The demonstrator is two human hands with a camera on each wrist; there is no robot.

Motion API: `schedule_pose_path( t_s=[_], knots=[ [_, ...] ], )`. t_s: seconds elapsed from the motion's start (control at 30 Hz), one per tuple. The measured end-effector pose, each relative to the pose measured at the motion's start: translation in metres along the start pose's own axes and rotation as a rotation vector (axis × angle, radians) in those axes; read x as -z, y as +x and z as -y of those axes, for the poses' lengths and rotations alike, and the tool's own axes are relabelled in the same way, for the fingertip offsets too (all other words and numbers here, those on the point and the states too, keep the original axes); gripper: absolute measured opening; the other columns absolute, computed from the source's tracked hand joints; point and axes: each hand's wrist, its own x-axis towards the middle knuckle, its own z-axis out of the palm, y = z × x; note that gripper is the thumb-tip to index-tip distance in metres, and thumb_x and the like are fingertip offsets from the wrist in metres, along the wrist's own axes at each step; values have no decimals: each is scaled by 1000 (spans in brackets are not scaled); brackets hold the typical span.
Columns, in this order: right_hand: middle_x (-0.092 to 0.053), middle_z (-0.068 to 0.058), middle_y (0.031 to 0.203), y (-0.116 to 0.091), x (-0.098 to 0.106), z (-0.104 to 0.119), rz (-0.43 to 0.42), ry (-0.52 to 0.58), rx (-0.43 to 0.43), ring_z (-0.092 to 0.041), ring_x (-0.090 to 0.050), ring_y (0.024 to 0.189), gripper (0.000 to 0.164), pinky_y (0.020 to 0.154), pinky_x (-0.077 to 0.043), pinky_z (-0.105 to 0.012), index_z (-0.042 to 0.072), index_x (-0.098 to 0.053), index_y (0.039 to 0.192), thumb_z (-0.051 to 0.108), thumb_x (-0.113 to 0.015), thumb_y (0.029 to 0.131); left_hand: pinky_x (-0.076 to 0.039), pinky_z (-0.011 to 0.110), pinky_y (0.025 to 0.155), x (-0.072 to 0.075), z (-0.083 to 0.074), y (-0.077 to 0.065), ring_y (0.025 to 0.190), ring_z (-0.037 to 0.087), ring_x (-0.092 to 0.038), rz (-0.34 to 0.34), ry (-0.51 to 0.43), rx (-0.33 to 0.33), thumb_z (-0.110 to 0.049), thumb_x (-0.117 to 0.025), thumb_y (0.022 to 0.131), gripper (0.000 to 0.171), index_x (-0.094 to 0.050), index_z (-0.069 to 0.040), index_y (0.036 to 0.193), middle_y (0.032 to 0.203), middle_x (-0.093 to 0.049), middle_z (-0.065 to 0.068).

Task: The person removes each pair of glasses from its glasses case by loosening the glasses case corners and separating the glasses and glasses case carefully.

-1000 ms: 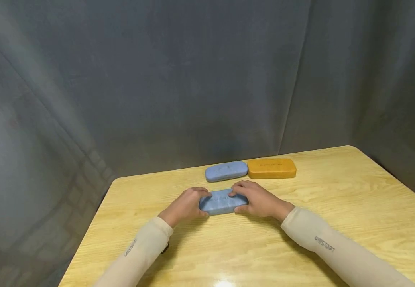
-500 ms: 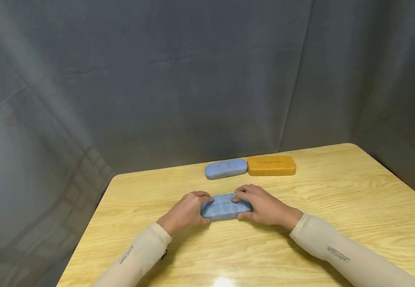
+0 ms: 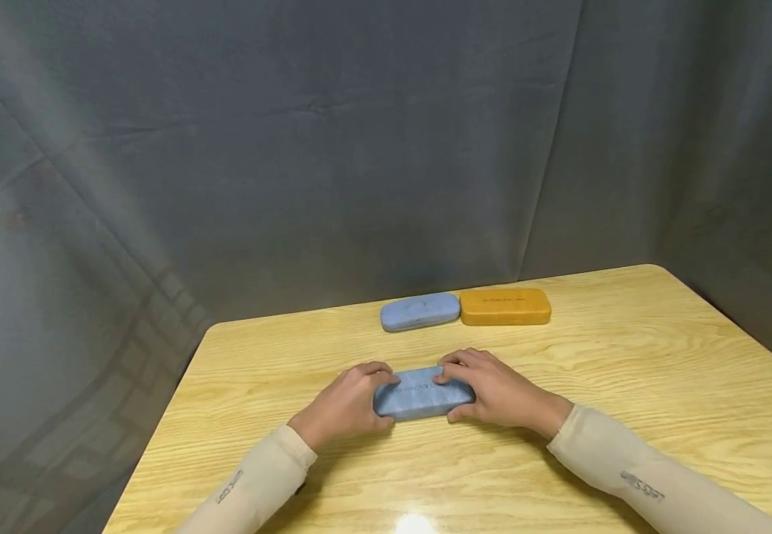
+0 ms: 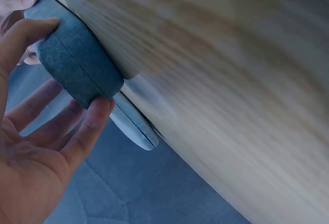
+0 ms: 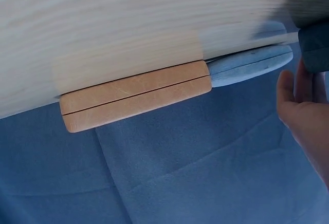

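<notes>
A light blue glasses case (image 3: 419, 393) with lettering on its lid lies closed on the table, between both hands. The left hand (image 3: 348, 404) grips its left end, and in the left wrist view the thumb and fingers (image 4: 95, 124) bend around that end. On the other end the right hand (image 3: 502, 393) has its thumb at the near side and fingers over the top. The right wrist view catches only part of the right hand (image 5: 308, 111) and a dark corner of the case (image 5: 316, 47).
Behind the hands, a rounded periwinkle-blue glasses case (image 3: 420, 312) and an orange glasses case (image 3: 506, 308) lie end to end near the table's back edge. A grey curtain (image 3: 359, 148) hangs behind the wooden table (image 3: 259, 356).
Both hands and the blue case between them have shifted slightly toward the person and a little right. The two cases at the back stay in place.
</notes>
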Motion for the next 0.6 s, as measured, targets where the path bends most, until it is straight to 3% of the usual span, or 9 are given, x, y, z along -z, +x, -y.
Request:
schedule_pose_path(
  t_s=[0.27, 0.6],
  knots=[
    [-60, -1, 133, 0, 1, 0, -10, 4, 11, -20, -57, 122, 50, 98, -52, -41, 25, -67, 121, 45, -82, 78, -57, 32, 84, -2, -2, 1, 107, 22, -66, -3, -19, 16, -31, -87, 75, 57, -66, -10, 123, 128, -64, 9],
    [-61, -3, 131, 0, 0, 1, -25, -32, 27, -21, -59, 121, 48, 97, -53, -42, 25, -68, 120, 47, -81, 80, -56, 29, 84, -2, 1, 2, 107, 19, -64, 20, -52, 17, -32, -87, 75, 60, -63, -12, 126, 130, -62, 7]
  ],
)
